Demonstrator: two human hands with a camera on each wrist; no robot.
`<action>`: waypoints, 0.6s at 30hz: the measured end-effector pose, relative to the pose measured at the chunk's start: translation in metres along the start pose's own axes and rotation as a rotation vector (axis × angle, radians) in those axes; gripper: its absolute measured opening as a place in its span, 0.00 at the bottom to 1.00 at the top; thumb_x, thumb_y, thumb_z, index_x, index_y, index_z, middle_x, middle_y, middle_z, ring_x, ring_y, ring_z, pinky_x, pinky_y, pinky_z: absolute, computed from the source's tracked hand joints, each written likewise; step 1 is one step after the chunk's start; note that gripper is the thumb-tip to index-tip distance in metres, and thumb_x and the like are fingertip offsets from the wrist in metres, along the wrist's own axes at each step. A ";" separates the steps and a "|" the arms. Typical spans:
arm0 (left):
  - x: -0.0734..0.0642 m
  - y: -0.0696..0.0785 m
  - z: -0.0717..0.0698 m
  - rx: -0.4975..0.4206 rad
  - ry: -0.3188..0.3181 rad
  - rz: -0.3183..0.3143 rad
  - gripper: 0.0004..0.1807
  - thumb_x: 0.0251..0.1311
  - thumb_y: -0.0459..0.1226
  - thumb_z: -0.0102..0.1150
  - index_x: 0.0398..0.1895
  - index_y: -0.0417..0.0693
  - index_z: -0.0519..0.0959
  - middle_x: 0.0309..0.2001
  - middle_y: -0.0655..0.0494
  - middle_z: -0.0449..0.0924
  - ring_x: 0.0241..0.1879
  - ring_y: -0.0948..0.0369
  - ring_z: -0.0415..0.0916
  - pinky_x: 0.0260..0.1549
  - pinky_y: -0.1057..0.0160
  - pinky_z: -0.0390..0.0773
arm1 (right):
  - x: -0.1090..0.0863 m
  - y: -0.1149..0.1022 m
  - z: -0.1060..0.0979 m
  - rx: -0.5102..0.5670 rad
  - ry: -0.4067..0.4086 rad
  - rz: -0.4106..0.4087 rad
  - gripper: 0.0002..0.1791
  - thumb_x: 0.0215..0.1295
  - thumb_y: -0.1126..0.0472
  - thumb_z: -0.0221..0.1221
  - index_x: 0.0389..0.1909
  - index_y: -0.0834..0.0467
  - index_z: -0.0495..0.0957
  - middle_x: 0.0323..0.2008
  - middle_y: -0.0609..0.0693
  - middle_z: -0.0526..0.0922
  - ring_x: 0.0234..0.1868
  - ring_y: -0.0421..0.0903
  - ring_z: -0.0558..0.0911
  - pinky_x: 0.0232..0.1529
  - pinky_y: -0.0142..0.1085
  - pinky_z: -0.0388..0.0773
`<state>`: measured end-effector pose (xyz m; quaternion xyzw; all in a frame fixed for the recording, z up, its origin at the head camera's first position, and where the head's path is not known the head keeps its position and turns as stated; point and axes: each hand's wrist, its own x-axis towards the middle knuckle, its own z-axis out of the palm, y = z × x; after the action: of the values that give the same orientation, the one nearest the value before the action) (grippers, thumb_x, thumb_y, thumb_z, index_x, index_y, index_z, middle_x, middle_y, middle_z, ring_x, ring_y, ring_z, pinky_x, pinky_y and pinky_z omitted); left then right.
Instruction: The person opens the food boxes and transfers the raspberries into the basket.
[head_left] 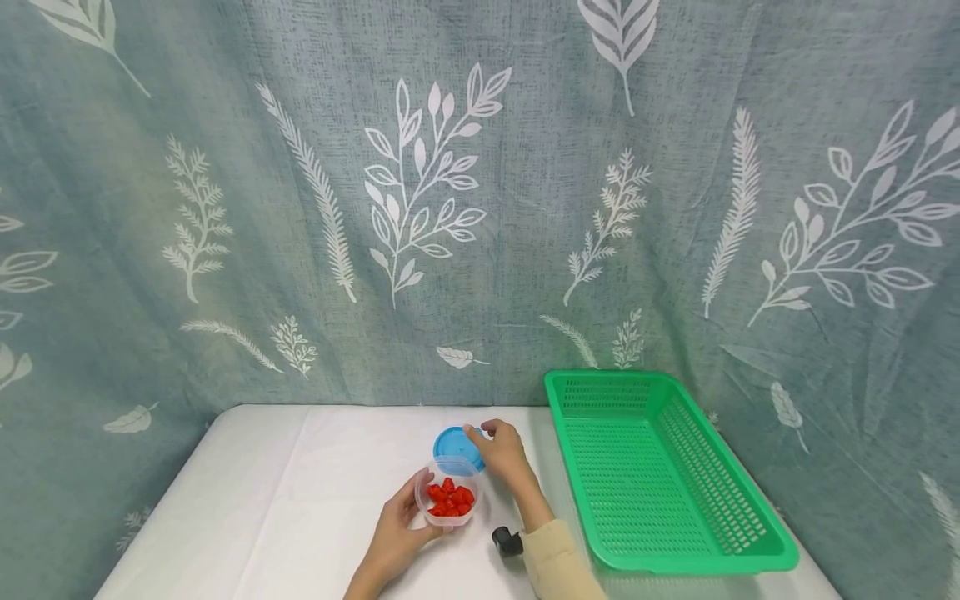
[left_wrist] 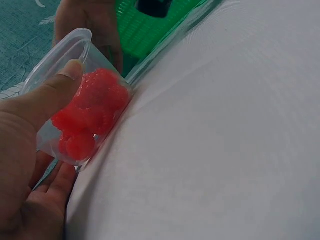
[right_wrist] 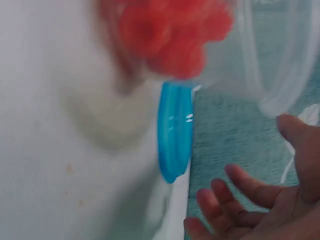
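Observation:
My left hand (head_left: 400,525) grips a clear plastic container (head_left: 429,518), thumb on one side and fingers on the other. Several bumpy red raspberries (head_left: 450,498) lie inside it, and the container's top is uncovered. Behind the container, a round blue lid (head_left: 450,442) lies flat on the white table; the container's far rim overlaps it in the head view. My right hand (head_left: 504,450) hovers by the lid's right side. In the right wrist view, the fingers (right_wrist: 255,192) are spread and hold nothing, apart from the blue lid.
A green perforated plastic basket (head_left: 584,492) stands on the right of the white table (head_left: 300,500). Beside my right sleeve (head_left: 558,558) shows a small black object (head_left: 506,542), apparently at the wrist. Leaf-patterned green curtain (head_left: 480,350) hangs behind the table.

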<state>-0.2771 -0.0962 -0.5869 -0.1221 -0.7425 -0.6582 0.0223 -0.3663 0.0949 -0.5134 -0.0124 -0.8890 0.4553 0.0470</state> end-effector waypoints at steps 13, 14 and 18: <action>0.001 -0.003 0.000 -0.013 0.000 0.008 0.50 0.50 0.34 0.78 0.76 0.39 0.62 0.72 0.39 0.69 0.73 0.44 0.64 0.72 0.57 0.65 | -0.020 -0.013 -0.009 0.127 -0.050 -0.173 0.23 0.75 0.49 0.56 0.50 0.67 0.83 0.57 0.64 0.80 0.65 0.67 0.73 0.67 0.64 0.71; 0.001 -0.003 0.000 -0.015 0.000 0.008 0.49 0.51 0.34 0.78 0.76 0.39 0.62 0.72 0.39 0.69 0.73 0.43 0.64 0.72 0.56 0.65 | -0.022 -0.014 -0.010 0.124 -0.050 -0.186 0.22 0.75 0.50 0.56 0.50 0.67 0.83 0.57 0.64 0.80 0.66 0.68 0.73 0.67 0.65 0.71; 0.000 -0.002 0.000 -0.004 0.001 0.010 0.49 0.51 0.35 0.78 0.76 0.39 0.62 0.71 0.40 0.69 0.73 0.44 0.64 0.72 0.56 0.66 | -0.032 -0.016 -0.015 0.116 -0.059 -0.213 0.18 0.74 0.53 0.57 0.49 0.65 0.83 0.57 0.64 0.79 0.64 0.66 0.74 0.66 0.66 0.71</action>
<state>-0.2779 -0.0962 -0.5889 -0.1257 -0.7406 -0.6596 0.0259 -0.3325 0.0955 -0.4938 0.0983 -0.8584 0.4987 0.0696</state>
